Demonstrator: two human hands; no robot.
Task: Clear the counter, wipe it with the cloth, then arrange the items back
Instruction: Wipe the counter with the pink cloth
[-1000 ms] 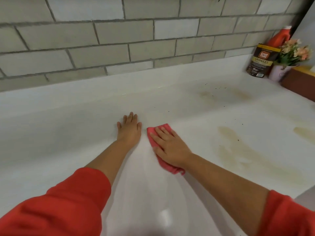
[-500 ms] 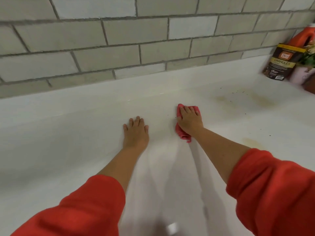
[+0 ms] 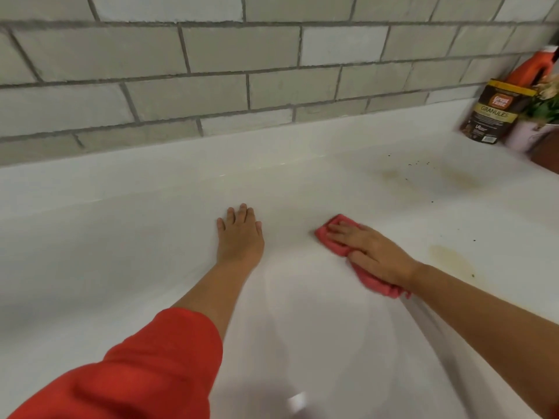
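Pink cloth (image 3: 323,232): folded, pinned flat to the counter (image 3: 151,252) under the right hand (image 3: 375,255).
Right hand: fingers straight, pressing down; grips nothing.
Left hand (image 3: 240,237): flat, fingers together, bracing on bare counter just left of the cloth.
Stain (image 3: 450,261), specks (image 3: 414,163): right of and beyond the right hand, judged unwiped; a loosely pressed cloth could smear or scatter them.
Pack (image 3: 493,113), bottle (image 3: 535,66), pot (image 3: 526,134): far right of the right hand, at the wall, in the wiping path; a sweep there could knock them over.
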